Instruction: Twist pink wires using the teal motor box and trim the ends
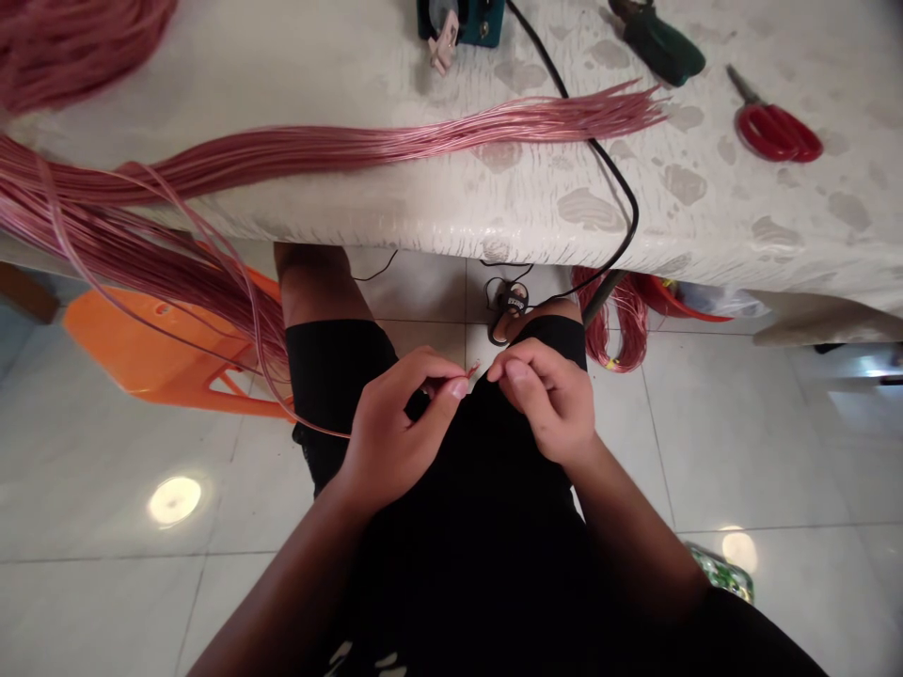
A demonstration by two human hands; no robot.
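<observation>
The left hand (391,428) is clamping its grip on one pink wire (331,434), the right hand (543,404) is holding its fingertips together just beside the tip, and most strands (395,141) are still lying bundled across the surface (705,235).

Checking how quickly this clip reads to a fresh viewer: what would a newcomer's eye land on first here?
A long bundle of thin pink wires stands out first, fanning across the white mottled table and drooping over its edge towards an orange plastic stool. Below the table, the left hand pinches a thin pink strand, with the right hand close beside it. Red-handled scissors lie at the table's upper right.
</observation>
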